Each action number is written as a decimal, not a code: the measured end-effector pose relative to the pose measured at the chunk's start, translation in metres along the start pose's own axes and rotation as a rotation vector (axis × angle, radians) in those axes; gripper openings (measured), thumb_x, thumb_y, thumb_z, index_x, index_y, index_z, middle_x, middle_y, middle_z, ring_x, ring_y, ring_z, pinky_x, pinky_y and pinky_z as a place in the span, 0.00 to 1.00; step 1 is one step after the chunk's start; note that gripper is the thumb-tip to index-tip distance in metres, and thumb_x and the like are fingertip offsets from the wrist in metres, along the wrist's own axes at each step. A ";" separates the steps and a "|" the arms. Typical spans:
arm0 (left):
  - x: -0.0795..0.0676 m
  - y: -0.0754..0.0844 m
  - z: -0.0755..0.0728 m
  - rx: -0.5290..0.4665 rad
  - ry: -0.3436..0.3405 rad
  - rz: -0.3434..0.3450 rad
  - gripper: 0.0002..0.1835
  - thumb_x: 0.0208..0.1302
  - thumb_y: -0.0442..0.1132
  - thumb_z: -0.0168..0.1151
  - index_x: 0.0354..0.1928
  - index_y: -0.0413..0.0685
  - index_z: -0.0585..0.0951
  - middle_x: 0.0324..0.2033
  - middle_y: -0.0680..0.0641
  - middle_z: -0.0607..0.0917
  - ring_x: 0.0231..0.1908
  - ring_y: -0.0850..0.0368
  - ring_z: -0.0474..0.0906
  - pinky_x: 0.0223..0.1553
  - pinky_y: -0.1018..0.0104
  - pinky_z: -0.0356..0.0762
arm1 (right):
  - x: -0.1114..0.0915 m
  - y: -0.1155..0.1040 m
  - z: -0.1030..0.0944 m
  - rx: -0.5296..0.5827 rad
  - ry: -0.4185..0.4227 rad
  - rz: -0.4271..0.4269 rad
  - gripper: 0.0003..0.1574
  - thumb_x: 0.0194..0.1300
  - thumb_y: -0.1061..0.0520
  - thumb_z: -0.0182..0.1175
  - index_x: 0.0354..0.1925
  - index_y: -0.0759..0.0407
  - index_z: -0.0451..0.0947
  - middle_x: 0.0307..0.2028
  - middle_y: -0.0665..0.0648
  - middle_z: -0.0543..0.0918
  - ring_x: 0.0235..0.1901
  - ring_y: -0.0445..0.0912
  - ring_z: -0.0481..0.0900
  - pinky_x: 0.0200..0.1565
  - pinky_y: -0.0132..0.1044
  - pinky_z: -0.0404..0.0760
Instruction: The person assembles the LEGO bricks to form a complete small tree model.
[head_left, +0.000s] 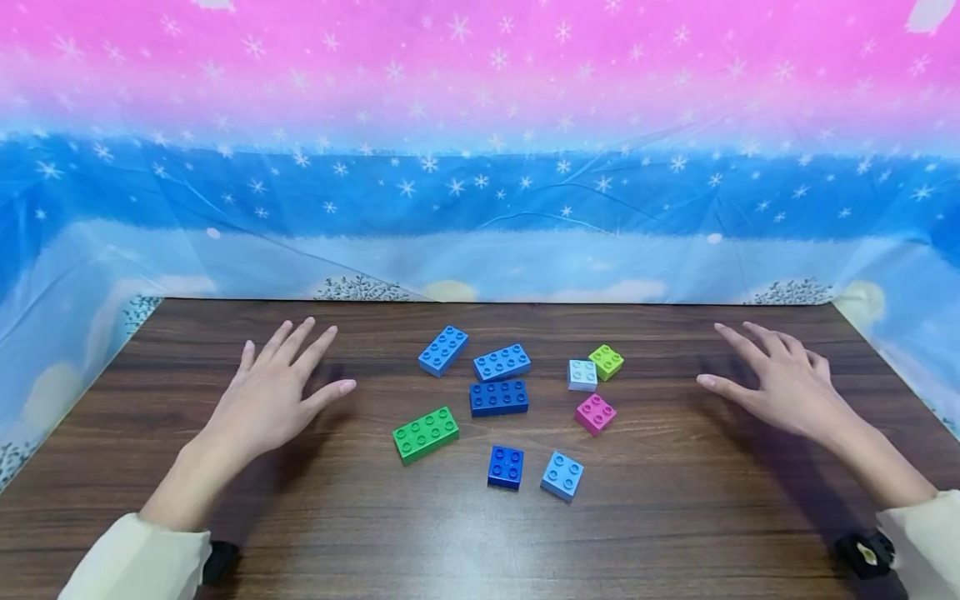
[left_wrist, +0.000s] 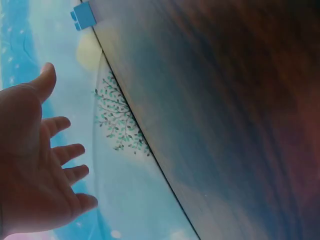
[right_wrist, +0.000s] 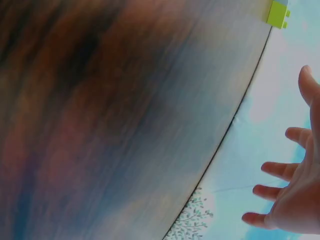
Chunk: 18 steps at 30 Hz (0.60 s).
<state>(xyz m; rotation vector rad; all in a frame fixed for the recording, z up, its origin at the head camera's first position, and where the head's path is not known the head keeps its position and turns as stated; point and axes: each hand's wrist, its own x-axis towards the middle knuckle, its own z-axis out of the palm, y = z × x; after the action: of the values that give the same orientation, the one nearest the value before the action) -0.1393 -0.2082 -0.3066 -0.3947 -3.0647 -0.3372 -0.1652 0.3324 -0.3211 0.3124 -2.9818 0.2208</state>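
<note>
My left hand [head_left: 277, 400] is held over the left side of the table, fingers spread, holding nothing. Over the right side, my right hand [head_left: 783, 383] is likewise spread and holds nothing. Between them lie several studded toy bricks. Nearest the left hand is a long green brick [head_left: 426, 435]; two long light blue bricks [head_left: 443, 350] and a long dark blue brick [head_left: 498, 398] sit farther back. Square bricks lie to the right: lime [head_left: 606, 362], pale blue [head_left: 582, 375] and pink [head_left: 596, 414]. In front are a dark blue square brick [head_left: 506, 467] and a light blue square brick [head_left: 562, 476].
The bricks stand on a dark wooden table [head_left: 345, 533]. A pink and blue snowflake-patterned cloth [head_left: 480, 192] hangs along the table's back edge and both sides. Black straps [head_left: 866, 554] show at the cuffs of the light sleeves [head_left: 138, 562].
</note>
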 end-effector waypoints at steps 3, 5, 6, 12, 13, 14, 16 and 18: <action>-0.001 0.006 -0.001 -0.036 0.032 0.043 0.41 0.63 0.63 0.46 0.69 0.43 0.55 0.67 0.34 0.52 0.66 0.36 0.41 0.59 0.34 0.37 | -0.002 -0.006 -0.002 0.043 0.019 -0.053 0.50 0.57 0.34 0.57 0.70 0.44 0.48 0.62 0.70 0.57 0.56 0.73 0.52 0.42 0.68 0.53; -0.002 0.012 -0.003 -0.064 0.046 0.071 0.40 0.63 0.62 0.48 0.68 0.43 0.56 0.66 0.34 0.53 0.66 0.36 0.43 0.59 0.35 0.39 | -0.004 -0.012 -0.003 0.082 0.035 -0.093 0.49 0.57 0.37 0.59 0.70 0.44 0.50 0.62 0.69 0.59 0.56 0.72 0.54 0.41 0.65 0.55; -0.002 0.015 -0.003 -0.080 0.053 0.084 0.40 0.63 0.61 0.48 0.68 0.43 0.57 0.66 0.35 0.54 0.66 0.36 0.44 0.60 0.36 0.41 | -0.004 -0.015 -0.003 0.105 0.042 -0.111 0.48 0.56 0.38 0.60 0.69 0.44 0.52 0.61 0.68 0.60 0.56 0.70 0.55 0.41 0.64 0.55; -0.005 0.032 -0.002 -0.156 0.070 0.135 0.39 0.62 0.62 0.50 0.68 0.47 0.57 0.66 0.39 0.57 0.65 0.39 0.49 0.58 0.39 0.53 | -0.007 -0.035 -0.009 0.276 0.017 -0.205 0.44 0.57 0.46 0.63 0.67 0.47 0.57 0.60 0.65 0.64 0.58 0.67 0.56 0.46 0.68 0.57; -0.006 0.035 -0.002 -0.166 0.074 0.141 0.39 0.61 0.62 0.50 0.68 0.48 0.57 0.66 0.40 0.58 0.65 0.40 0.49 0.57 0.39 0.55 | -0.008 -0.038 -0.010 0.297 0.002 -0.217 0.43 0.57 0.46 0.63 0.67 0.47 0.57 0.60 0.65 0.64 0.58 0.66 0.56 0.47 0.68 0.57; -0.006 0.038 -0.002 -0.173 0.077 0.151 0.39 0.61 0.62 0.51 0.68 0.48 0.58 0.65 0.40 0.58 0.64 0.40 0.50 0.56 0.39 0.56 | -0.008 -0.041 -0.012 0.313 -0.015 -0.228 0.43 0.57 0.46 0.63 0.67 0.47 0.57 0.60 0.65 0.64 0.58 0.66 0.57 0.47 0.69 0.58; -0.007 0.043 0.000 -0.189 0.084 0.169 0.39 0.61 0.61 0.52 0.68 0.48 0.59 0.65 0.40 0.60 0.64 0.41 0.52 0.56 0.40 0.59 | -0.010 -0.048 -0.013 0.340 -0.049 -0.242 0.41 0.58 0.46 0.62 0.67 0.46 0.58 0.60 0.63 0.64 0.59 0.64 0.58 0.48 0.67 0.59; -0.008 0.049 0.001 -0.206 0.087 0.184 0.38 0.60 0.60 0.54 0.67 0.47 0.60 0.64 0.40 0.62 0.63 0.42 0.54 0.55 0.41 0.60 | -0.011 -0.054 -0.013 0.359 -0.070 -0.265 0.40 0.59 0.46 0.62 0.66 0.47 0.59 0.59 0.61 0.65 0.58 0.61 0.60 0.49 0.65 0.62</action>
<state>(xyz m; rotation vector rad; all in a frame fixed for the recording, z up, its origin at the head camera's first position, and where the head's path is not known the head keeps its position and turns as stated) -0.1196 -0.1636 -0.2982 -0.6458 -2.8888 -0.6446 -0.1412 0.2839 -0.3030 0.7605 -2.9114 0.7288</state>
